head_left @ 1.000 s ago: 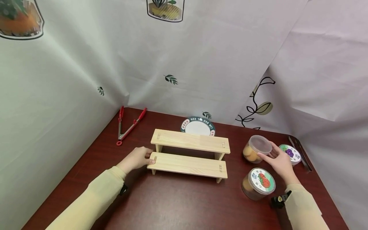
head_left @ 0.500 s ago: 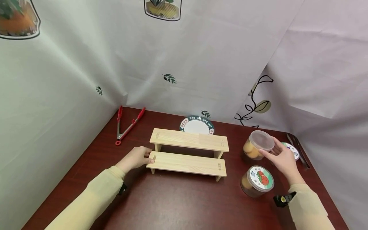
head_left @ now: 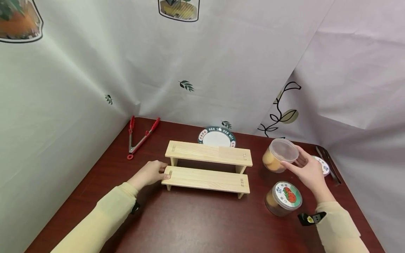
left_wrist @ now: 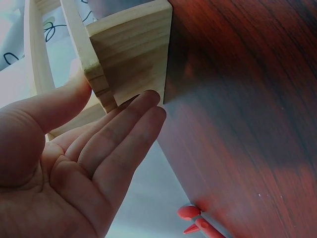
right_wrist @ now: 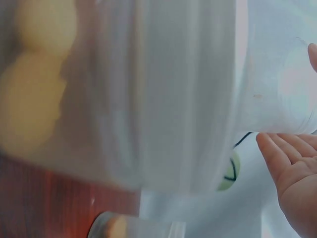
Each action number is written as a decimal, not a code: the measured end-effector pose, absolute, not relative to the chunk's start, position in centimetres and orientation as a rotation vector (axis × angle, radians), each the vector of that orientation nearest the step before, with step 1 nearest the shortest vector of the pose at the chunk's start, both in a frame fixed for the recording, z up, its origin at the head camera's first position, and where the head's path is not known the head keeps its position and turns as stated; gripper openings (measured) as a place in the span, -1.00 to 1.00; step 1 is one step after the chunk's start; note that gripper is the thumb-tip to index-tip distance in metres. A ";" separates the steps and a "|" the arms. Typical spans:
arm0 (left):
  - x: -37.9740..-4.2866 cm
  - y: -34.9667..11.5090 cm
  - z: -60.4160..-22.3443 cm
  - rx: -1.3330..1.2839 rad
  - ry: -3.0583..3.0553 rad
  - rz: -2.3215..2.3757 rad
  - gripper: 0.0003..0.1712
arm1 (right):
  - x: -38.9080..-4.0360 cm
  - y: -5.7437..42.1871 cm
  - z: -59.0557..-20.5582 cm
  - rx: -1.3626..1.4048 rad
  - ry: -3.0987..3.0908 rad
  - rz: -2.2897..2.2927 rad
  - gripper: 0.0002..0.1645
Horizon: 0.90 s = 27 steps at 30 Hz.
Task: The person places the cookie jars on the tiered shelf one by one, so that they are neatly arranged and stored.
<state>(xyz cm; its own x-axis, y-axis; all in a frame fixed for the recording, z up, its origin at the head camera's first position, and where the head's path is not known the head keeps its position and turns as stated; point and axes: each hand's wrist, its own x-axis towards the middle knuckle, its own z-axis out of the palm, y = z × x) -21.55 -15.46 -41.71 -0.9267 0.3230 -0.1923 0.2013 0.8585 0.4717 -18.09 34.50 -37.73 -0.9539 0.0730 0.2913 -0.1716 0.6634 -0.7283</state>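
Note:
A two-tier wooden display rack [head_left: 207,179] stands in the middle of the table. At its left end my left hand [head_left: 153,173] holds the lower board. In the left wrist view the thumb [left_wrist: 74,99] lies at the board's edge, and the fingers reach under toward the end leg. My right hand [head_left: 308,170] grips a round clear plastic jar [head_left: 280,154] by its right side. That jar has a plain translucent lid and yellow-orange pieces inside. Nearer to me stands a similar jar [head_left: 283,198] with a tomato picture on its lid; a jar fills most of the right wrist view up close.
Red-tipped tongs [head_left: 139,140] lie spread at the back left. Behind the rack is a round plate [head_left: 216,137] with a patterned rim. Another lidded jar [head_left: 323,167] is partly hidden behind my right hand, beside a dark, long utensil [head_left: 330,165] at the right edge.
My right hand has raised the plain-lidded jar and carried it slightly to the left. The left hand keeps its place on the rack.

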 end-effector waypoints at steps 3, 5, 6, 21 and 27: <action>-21.5 -15.5 -41.8 0.401 2.772 0.662 -0.39 | -18.0 33.8 -37.4 0.082 -2.585 1.173 -0.16; -21.5 -15.5 -41.9 0.402 2.774 0.665 -0.39 | -17.9 33.3 -37.2 0.076 -2.589 1.162 -0.17; -21.5 -15.5 -42.0 0.404 2.774 0.664 -0.39 | -17.8 33.1 -37.1 0.077 -2.586 1.167 -0.18; -21.5 -15.5 -41.9 0.411 2.778 0.678 -0.39 | -17.5 30.2 -35.9 0.137 -2.544 1.238 -0.15; -21.5 -15.4 -41.9 0.433 2.794 0.660 -0.40 | -17.9 29.0 -35.8 0.145 -2.564 1.224 -0.14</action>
